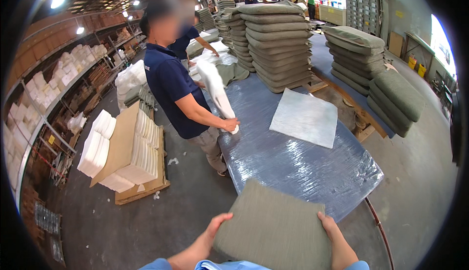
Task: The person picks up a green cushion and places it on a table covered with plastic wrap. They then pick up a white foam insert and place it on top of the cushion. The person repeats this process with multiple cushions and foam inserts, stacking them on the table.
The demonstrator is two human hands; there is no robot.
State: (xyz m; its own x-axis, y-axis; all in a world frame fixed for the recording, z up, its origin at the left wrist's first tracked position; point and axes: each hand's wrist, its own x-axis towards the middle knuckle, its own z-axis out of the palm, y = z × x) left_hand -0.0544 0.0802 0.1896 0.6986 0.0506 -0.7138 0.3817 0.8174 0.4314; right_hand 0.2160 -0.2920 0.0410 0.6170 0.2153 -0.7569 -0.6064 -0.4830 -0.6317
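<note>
A grey-green cushion (273,226) is between my two hands, close to my body at the near end of the plastic-covered table (303,172). My left hand (215,228) grips its left edge, thumb on top. On the opposite edge my right hand (332,228) holds it the same way. The undersides of the cushion and most of my fingers are hidden. Farther up the table lies a flat white sheet of padding (305,117). At the table's left side a co-worker in a dark shirt (168,82) holds a white pad (217,91) on edge.
Tall stacks of grey-green cushions (276,40) stand at the table's far end. More cushion stacks (354,57) rest on a second table at right. Left on the floor, a pallet (141,192) carries piled white pads (141,148). A hose (380,223) hangs by the table's right corner.
</note>
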